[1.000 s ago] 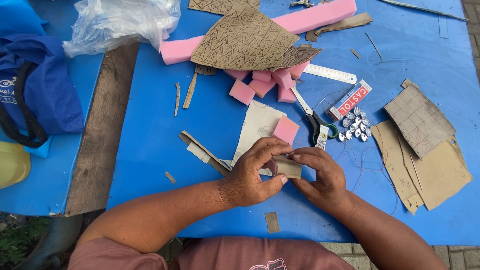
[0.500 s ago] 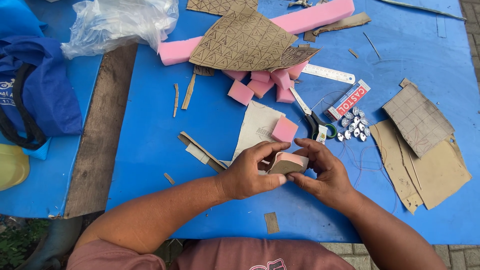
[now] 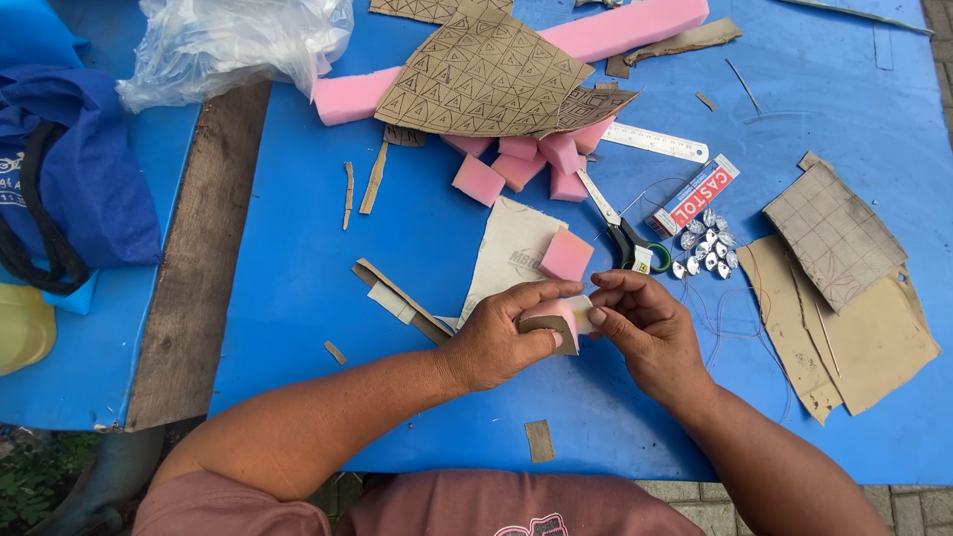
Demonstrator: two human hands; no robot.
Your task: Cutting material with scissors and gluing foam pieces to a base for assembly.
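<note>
Head camera view: the person sits at the near edge of a blue table (image 3: 328,298), both forearms resting on it. The left hand (image 3: 501,337) is curled around a small pink foam block (image 3: 556,320) with a brown cardboard piece against its near face, thumb below and fingers over the top. The right hand (image 3: 645,328) meets it from the other side, fingertips pinching the block's right end, so both hands grip the same piece just above the table, near the middle of the near edge.

Just beyond the hands lies another pink foam square (image 3: 567,254) on a pale sheet of sandpaper (image 3: 506,248). Scissors (image 3: 620,223) with dark handles lie to the right of it, beside a cluster of small shiny gems (image 3: 703,248) and a red-and-white glue box (image 3: 693,195). Farther back, a metal ruler (image 3: 655,142), a heap of pink foam cubes (image 3: 526,164), a patterned cardboard sheet (image 3: 481,79) and a long pink foam bar (image 3: 620,25) sit toward the far edge. Brown cardboard pieces (image 3: 844,288) lie toward the right edge. A clear plastic bag (image 3: 233,45) fills the far left corner, with a blue cloth bag (image 3: 69,169) on the left.
</note>
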